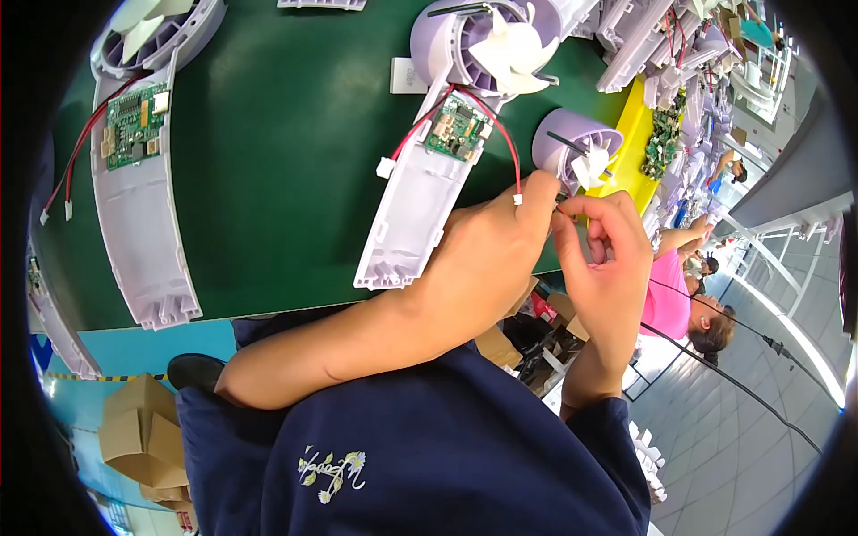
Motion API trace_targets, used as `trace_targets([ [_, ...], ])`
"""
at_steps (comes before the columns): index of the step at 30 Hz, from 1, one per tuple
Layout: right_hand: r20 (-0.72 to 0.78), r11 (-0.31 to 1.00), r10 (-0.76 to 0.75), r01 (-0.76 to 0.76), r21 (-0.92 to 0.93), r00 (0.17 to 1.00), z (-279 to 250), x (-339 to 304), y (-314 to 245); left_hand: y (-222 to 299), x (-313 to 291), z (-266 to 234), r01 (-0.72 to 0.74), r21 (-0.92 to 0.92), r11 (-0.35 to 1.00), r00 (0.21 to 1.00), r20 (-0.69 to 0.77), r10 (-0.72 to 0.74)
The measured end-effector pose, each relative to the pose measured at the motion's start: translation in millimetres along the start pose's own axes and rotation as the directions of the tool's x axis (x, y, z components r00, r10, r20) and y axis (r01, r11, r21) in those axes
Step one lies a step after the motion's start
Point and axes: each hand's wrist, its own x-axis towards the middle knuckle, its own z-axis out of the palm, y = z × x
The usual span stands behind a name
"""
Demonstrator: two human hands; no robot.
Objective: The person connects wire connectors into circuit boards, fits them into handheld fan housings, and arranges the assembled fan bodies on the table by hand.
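My left hand [487, 237] reaches across the near edge of a lilac handheld-fan half [407, 210], its fingertips pinched together. Facing it, my right hand [612, 255] is closed in a pinch, thumb against index finger. Between the fingertips is something small and dark, too hidden to name. Just beyond them lies a short lilac fan ring [559, 134] with a white impeller [590, 165]. The fan half carries a green circuit board [458, 128], red and black wires with white plugs, and a white fan blade [514, 52] in its round head.
Another fan half [138, 223] with board and wires lies at the left of the green work surface [268, 179]. A yellow tray [639, 134] with circuit boards and piled lilac parts stands at right. A person in pink [670, 290] sits beyond; cardboard boxes [143, 429] are at lower left.
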Motion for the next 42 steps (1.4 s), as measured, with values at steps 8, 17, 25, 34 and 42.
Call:
trace_targets([
  [8, -0.113, 0.962, -0.255, 0.239, -0.133, 0.960, 5, 2, 7, -1, 1, -2, 0.017, 0.017, 1.000, 0.999, 0.038, -0.017],
  [17, -0.042, 0.933, -0.332, 0.322, -0.158, 0.942, 1, 8, 8, -2, 1, -1, 0.029, 0.024, 0.999, 0.997, 0.066, -0.031],
  [25, 0.017, 0.941, -0.295, 0.294, -0.168, 0.955, -1, 10, 0, -2, 1, 0, 0.012, 0.019, 1.000, 0.999, 0.036, -0.013],
  [34, 0.078, 0.872, -0.414, 0.420, -0.252, 0.907, -7, 16, 0, 0, 3, -1, 0.045, 0.059, 0.997, 0.996, 0.078, -0.049],
  [42, 0.113, 0.930, -0.338, 0.350, -0.111, 0.934, -17, 16, 9, -3, 2, 0, 0.035, 0.014, 0.999, 0.999, 0.028, -0.036],
])
